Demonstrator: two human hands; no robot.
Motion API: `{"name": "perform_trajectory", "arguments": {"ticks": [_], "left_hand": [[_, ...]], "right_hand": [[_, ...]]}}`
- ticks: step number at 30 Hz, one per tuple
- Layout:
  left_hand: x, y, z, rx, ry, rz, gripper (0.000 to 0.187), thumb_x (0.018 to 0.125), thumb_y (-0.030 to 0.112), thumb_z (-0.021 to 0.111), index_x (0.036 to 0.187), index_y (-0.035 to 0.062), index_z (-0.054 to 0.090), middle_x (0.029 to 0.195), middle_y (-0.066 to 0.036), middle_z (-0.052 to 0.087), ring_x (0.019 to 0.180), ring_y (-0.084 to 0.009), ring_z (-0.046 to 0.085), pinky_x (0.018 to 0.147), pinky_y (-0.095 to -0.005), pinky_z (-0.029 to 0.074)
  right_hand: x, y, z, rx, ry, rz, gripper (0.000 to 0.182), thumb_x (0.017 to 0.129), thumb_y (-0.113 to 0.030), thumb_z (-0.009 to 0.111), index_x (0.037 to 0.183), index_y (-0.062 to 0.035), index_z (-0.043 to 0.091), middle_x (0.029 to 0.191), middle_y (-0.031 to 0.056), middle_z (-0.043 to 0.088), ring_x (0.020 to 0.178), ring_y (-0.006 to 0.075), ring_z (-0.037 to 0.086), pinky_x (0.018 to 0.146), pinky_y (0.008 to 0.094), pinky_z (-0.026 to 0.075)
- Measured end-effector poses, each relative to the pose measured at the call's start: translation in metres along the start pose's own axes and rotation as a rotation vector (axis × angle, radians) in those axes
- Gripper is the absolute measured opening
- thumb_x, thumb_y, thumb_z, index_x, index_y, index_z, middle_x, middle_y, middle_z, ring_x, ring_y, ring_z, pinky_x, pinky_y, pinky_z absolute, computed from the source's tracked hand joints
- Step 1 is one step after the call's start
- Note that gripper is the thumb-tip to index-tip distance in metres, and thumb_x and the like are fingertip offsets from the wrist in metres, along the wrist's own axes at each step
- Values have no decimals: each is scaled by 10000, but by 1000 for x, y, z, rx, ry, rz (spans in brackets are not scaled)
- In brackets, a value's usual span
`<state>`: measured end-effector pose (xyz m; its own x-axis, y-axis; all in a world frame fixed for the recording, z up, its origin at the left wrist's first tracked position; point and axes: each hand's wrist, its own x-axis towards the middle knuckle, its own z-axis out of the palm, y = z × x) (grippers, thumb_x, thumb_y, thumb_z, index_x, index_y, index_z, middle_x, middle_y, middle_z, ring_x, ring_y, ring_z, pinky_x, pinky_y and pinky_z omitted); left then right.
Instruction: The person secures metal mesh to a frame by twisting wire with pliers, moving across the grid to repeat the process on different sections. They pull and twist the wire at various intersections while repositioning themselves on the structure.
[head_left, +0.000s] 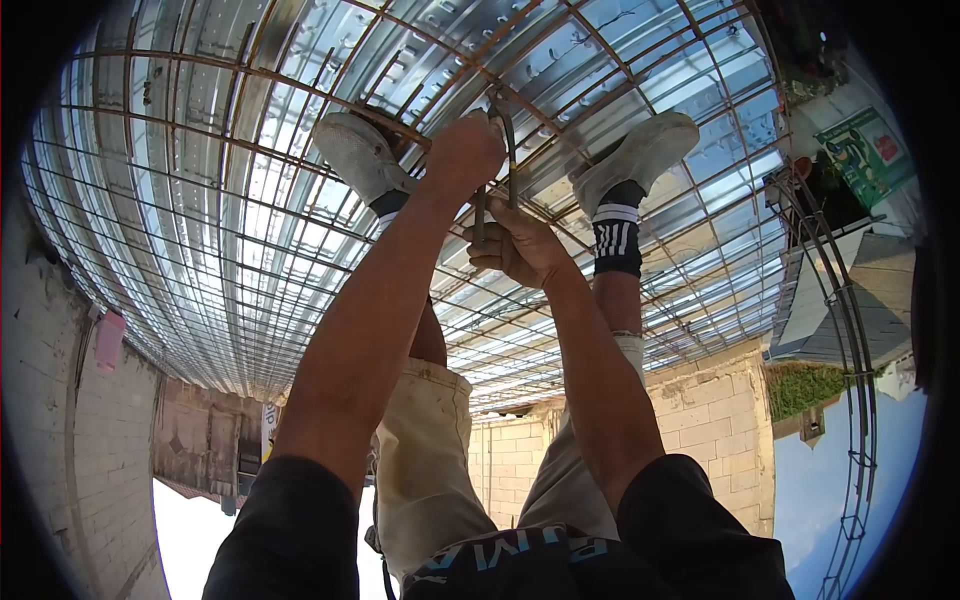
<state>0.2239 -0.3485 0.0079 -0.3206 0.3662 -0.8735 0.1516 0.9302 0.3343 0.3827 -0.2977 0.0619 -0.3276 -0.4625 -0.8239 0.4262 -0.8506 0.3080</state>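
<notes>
Pincers (511, 150) with long dark handles stand over the steel rebar mesh (245, 160), their head near a bar crossing. My right hand (520, 243) is closed around the handles at their lower end, fingers wrapped. Beside the upper part of the tool, my left hand (466, 152) is curled shut; what its fingers hold is hidden. Beneath the mesh lies shiny, dimpled metal decking (350, 40). My two grey shoes (640, 155) stand on the mesh, one on either side of my hands.
A block wall (700, 400) runs behind my legs, and another grey wall (100, 450) is on the left. Tied rebar columns (855, 400) rise on the right, near a green sign (868, 157) and a roof (840, 300). A pink object (110, 340) sits by the left wall.
</notes>
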Motion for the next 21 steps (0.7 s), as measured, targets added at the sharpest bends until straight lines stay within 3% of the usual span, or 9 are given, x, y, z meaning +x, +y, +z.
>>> {"name": "perform_trajectory", "arguments": {"ticks": [1,4,8,10,14,16,17,19,21], "left_hand": [[3,-16,1,37,-7,60,407,986,339,468,995,-41,614,961,-207,693,903,-370,682,836,-433,528],[-15,-50,-8,-607,-357,-171,459,1001,381,468,1137,-35,604,976,-170,685,905,-289,679,826,-398,526],[-64,-69,3,-698,-158,-125,457,1006,386,464,1103,-25,639,815,-130,668,757,-229,639,758,-381,521],[-83,-72,-18,-618,-223,-147,445,1019,354,447,1137,-37,624,850,-132,670,767,-218,639,752,-371,525],[-114,-81,-52,-925,176,-234,378,1043,274,395,1143,-12,621,787,-44,577,694,-175,585,676,-372,544],[-116,-93,-75,-1301,303,-452,370,1047,280,375,1207,16,579,841,-39,527,775,-177,567,748,-381,537],[-118,-108,-83,-1479,349,-506,375,1048,288,373,1234,19,557,880,-45,525,830,-187,569,791,-384,534],[-127,-121,-99,-1567,332,-443,401,1054,316,350,1282,27,508,1096,-93,545,1036,-226,548,930,-390,500],[-137,-142,-109,-1736,137,-294,433,1059,340,336,1327,24,462,1177,-113,536,1125,-258,524,991,-419,468]], "right_hand": [[-1,-8,8,-114,23,-27,481,935,-436,628,1272,-104,543,959,75,690,786,187,693,660,314,556],[9,-21,13,-324,58,-61,455,947,-387,629,1255,-62,546,1103,113,657,867,214,684,711,380,598],[10,-15,43,-307,104,70,536,946,-418,614,1301,-40,482,1189,138,605,897,300,687,717,490,619],[8,-4,54,-255,11,86,546,973,-431,558,1341,-49,431,1224,156,579,930,300,687,736,485,617],[20,18,86,-197,1,-55,472,1018,-397,478,1354,-72,414,1206,140,595,919,266,679,726,430,602],[21,22,115,-73,26,-164,407,1009,-371,513,1278,-67,499,1115,132,632,869,210,670,706,364,561],[26,25,121,-250,55,-211,393,997,-368,536,1236,-57,528,1081,130,638,873,193,661,707,351,547],[36,31,134,-600,116,-300,372,973,-363,580,1151,-37,588,1013,125,651,880,158,642,711,327,518],[26,37,174,-754,261,-432,396,912,-368,655,1054,-1,616,937,143,649,880,195,629,747,341,498]]}}
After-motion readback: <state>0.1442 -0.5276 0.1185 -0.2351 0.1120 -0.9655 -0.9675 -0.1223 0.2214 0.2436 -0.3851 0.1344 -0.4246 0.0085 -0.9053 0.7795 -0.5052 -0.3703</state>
